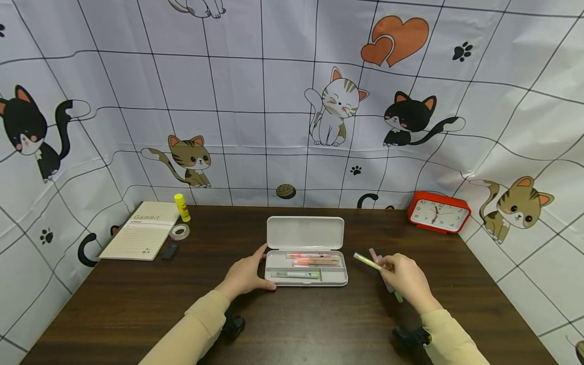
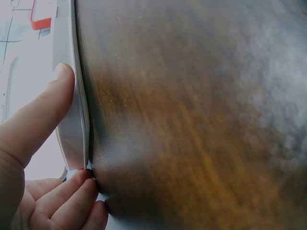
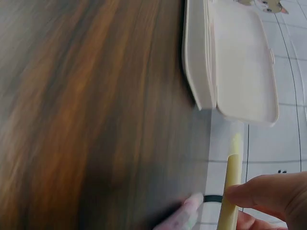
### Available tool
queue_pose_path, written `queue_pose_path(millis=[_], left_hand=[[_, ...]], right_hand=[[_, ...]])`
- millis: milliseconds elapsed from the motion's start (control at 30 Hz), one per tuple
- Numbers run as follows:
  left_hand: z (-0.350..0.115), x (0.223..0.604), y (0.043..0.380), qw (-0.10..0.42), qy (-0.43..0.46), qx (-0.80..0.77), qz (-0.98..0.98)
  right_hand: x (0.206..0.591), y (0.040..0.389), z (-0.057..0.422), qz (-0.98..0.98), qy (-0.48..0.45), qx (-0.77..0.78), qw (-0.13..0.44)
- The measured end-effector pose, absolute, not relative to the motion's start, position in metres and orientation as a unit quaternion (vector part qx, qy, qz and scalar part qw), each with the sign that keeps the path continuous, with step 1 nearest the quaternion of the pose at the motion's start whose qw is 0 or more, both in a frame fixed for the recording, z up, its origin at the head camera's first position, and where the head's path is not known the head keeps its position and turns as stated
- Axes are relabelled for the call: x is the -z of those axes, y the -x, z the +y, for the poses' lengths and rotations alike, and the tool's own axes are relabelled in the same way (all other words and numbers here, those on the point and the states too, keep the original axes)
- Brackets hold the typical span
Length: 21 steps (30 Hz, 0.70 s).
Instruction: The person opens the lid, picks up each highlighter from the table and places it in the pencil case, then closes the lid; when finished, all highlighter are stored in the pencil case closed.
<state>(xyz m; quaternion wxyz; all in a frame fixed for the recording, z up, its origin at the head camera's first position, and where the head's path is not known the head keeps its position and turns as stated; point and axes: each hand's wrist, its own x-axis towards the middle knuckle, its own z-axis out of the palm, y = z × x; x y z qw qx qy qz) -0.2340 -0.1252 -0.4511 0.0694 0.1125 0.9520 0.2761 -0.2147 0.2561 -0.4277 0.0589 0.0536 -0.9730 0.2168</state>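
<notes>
A white pencil case (image 1: 304,233) stands on the table with its lid raised. Several pens (image 1: 315,262) in pink and orange tones lie in its back compartment, and a green-tipped pen (image 1: 296,275) lies in the front one. My left hand (image 1: 246,274) holds the case at its left front corner, thumb (image 2: 48,108) along the front wall and fingers at the left side. My right hand (image 1: 406,279), right of the case, pinches a pale yellow pen (image 3: 232,177) between thumb and fingers. Under that hand lie a pink pen (image 1: 374,255) and a green-ended pen (image 1: 399,297), partly hidden.
At the back left are a notebook (image 1: 146,228), a yellow glue stick (image 1: 182,208), a roll of white tape (image 1: 179,232) and a dark eraser-like block (image 1: 170,252). A red alarm clock (image 1: 439,212) stands at the back right. Cat-printed sheeting (image 1: 237,101) encloses the table.
</notes>
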Motion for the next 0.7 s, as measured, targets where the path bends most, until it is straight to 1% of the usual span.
queue_pose_path(millis=[300, 700], left_hand=[[-0.126, 0.453, 0.235, 0.068, -0.115, -0.277, 0.952], [-0.126, 0.453, 0.235, 0.07, -0.114, -0.277, 0.952]], right_hand=[[0.428, 0.221, 0.232, -0.969, -0.094, -0.213, 0.086], [0.428, 0.225, 0.202, -0.966, -0.128, -0.208, 0.085]])
